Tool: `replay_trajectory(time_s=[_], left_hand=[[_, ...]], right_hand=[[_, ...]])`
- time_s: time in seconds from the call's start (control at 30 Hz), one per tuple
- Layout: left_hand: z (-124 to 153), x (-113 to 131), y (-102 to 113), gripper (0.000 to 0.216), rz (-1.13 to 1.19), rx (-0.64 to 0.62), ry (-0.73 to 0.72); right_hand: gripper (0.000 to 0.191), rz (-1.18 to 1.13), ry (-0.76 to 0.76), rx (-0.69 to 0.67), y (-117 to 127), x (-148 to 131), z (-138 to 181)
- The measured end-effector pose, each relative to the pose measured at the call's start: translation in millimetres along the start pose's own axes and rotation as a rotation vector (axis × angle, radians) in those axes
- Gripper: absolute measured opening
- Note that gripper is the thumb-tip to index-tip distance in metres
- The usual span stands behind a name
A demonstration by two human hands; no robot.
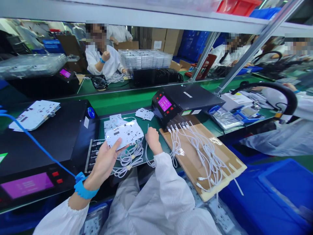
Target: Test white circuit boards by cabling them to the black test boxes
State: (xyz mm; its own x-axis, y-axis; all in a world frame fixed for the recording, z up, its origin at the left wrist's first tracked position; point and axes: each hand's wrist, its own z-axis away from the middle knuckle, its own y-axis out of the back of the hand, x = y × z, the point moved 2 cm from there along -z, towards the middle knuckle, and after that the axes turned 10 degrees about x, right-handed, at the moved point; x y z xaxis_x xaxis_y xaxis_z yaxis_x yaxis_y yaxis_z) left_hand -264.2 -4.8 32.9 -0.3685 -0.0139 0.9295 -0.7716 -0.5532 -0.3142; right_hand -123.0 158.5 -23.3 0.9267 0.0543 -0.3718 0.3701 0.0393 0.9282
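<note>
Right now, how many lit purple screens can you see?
3: a large screen at lower left, a small screen on the black box beyond the right hand, and a far screen at upper left. Others may be hidden.

Single head-worn view: faces forward and down; left hand (107, 157) and right hand (153, 139) near, opposite bench (85, 90) farther off.

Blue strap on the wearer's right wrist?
No, the blue strap is around the wrist of the left hand, the one holding a white circuit board.
</note>
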Motion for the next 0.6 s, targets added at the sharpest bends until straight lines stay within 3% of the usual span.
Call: replay_trajectory(time_s=[0.1,0.17,0.3,0.37,0.47,0.6], left_hand=[[-0.3,-3.2,0.2,0.055,0.012,0.002,-0.007],[-0.5,-4.7,0.0,0.055,0.031,-0.001,-0.017],[-3.1,-5.8,-2.9,0.054,0.073,0.015,-0.037],[-5.6,-5.5,-5.2,0.052,0.082,0.029,-0.039],[-10.3,-4.7,-7.5,0.05,0.088,0.048,-0.056],[-15.5,-3.3,-8.3,0.05,0.078,0.067,-0.074]], right_hand=[[0.028,-0.025,-0.007,0.026,2.5,7.9,4.0],[0.022,-0.165,0.01,0.084,3.8,19.5,10.2],[0.013,-0.914,0.025,0.198,2.3,44.5,29.3],[0.015,-1.073,0.008,0.252,-0.1,50.7,35.6],[0.015,-0.919,-0.048,0.282,-3.8,47.5,32.8],[0.011,-0.606,0.009,0.15,-5.6,28.3,18.4]])
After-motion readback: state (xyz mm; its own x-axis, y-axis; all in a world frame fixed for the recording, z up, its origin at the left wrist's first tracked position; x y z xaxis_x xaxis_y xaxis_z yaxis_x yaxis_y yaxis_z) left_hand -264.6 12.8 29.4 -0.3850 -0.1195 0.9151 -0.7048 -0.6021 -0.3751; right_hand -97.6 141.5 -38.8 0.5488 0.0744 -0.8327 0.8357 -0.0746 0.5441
